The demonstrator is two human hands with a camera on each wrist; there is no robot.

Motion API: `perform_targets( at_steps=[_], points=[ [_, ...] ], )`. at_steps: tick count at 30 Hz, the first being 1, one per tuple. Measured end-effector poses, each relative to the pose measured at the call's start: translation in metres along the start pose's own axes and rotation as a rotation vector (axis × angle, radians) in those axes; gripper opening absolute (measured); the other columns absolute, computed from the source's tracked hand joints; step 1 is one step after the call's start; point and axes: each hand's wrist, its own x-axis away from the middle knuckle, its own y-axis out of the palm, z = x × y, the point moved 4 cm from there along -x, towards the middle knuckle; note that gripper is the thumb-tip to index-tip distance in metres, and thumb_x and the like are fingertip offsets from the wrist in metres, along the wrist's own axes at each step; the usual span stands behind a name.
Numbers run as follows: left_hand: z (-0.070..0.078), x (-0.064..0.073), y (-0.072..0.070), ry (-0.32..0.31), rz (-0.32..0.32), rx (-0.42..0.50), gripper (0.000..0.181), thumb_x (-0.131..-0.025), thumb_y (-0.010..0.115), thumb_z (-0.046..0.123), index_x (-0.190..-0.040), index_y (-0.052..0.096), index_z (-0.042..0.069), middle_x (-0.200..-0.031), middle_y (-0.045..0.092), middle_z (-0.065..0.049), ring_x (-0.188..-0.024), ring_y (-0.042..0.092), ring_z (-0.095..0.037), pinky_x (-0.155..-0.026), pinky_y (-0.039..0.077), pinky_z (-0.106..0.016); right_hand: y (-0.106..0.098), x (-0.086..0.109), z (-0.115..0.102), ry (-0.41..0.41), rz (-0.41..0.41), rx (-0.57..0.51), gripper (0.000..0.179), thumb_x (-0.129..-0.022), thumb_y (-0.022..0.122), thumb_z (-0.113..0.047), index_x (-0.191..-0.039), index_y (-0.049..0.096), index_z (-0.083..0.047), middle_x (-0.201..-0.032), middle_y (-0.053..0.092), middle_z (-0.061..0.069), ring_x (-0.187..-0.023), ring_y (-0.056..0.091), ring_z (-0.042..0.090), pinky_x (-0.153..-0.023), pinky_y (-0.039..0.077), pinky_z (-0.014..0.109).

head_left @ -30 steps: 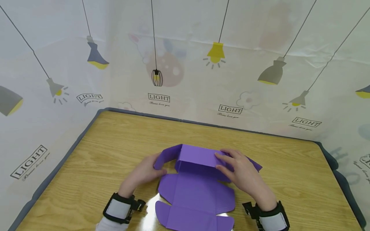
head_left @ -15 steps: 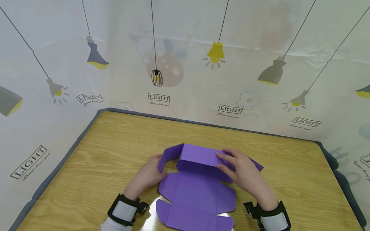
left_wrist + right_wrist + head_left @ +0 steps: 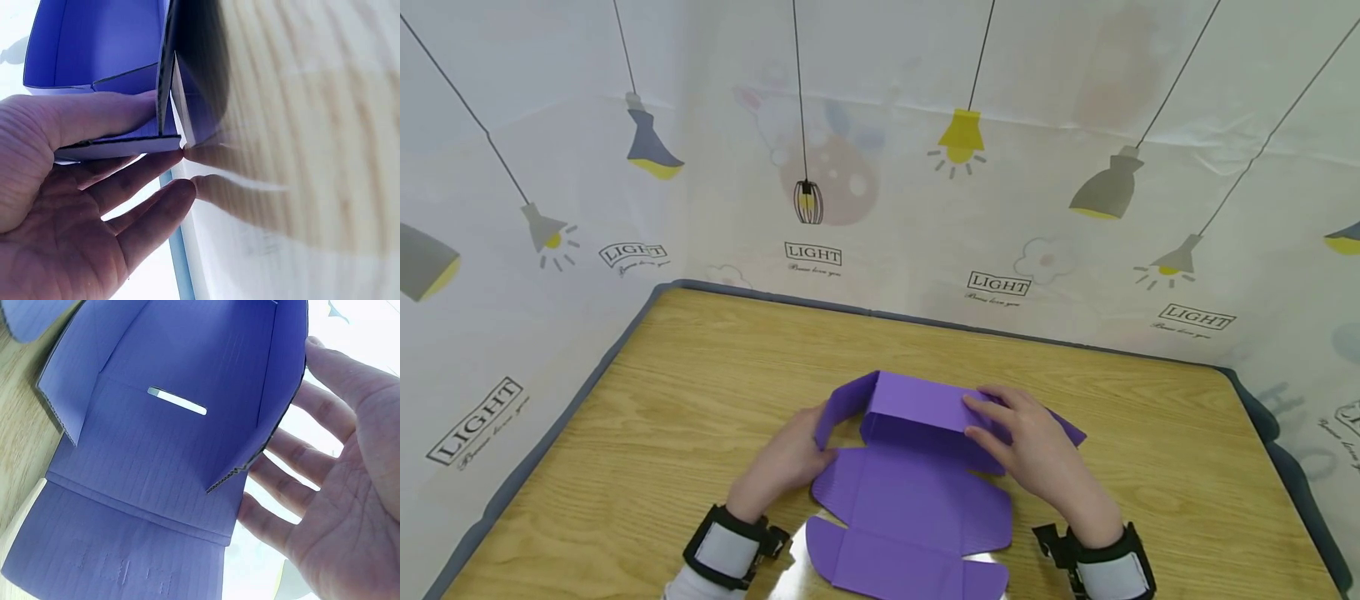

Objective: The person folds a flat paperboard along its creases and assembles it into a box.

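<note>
A purple cardboard box (image 3: pixel 910 483), partly folded, lies on the table, its back part raised and bent over toward me. My left hand (image 3: pixel 782 454) pinches the left side flap (image 3: pixel 847 402), with the thumb on the inner face and the fingers on the outside, as the left wrist view shows. My right hand (image 3: pixel 1033 442) holds the raised part at its right end, fingertips on the upper panel (image 3: pixel 921 400). In the right wrist view its fingers reach behind the bent right flap (image 3: pixel 278 412), the thumb at that flap's edge. A narrow slot shows in the panel there.
The wood-grain table (image 3: pixel 700 375) has a dark grey edge (image 3: pixel 865 313). A pale cloth (image 3: pixel 895 183) printed with lamps surrounds it at the back and sides. The rounded near flaps (image 3: pixel 827 546) of the box lie spread toward the front.
My left hand has moved slightly right and inward with the left flap, which bends more toward the box. The raised part has shifted a little right; my right hand stays on it.
</note>
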Motion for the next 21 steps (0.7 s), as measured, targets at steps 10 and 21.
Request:
perform_targets(
  at_steps=[10,21],
  points=[
    [-0.0001,0.0005,0.003,-0.035,0.016,-0.006,0.065,-0.08,0.075,-0.008,-0.142,0.059,0.0,-0.128,0.073,-0.026,-0.121,0.068,-0.046,-0.106,0.056,-0.06,0.0014,0.0002,0.0009,0.012,-0.006,0.01,0.04,-0.095,0.078,-0.024,-0.133,0.074,-0.011,-0.135,0.069,0.018,-0.127,0.066,0.041,-0.104,0.057,0.058],
    [-0.0015,0.0003,0.0076,-0.034,0.063,0.02,0.064,-0.079,0.072,-0.01,-0.141,0.059,-0.002,-0.129,0.072,-0.028,-0.122,0.068,-0.047,-0.106,0.056,-0.06,0.0014,0.0,0.0016,0.03,-0.013,0.01,0.041,-0.095,0.078,-0.025,-0.133,0.074,-0.011,-0.136,0.069,0.018,-0.127,0.066,0.041,-0.105,0.057,0.058]
  ],
)
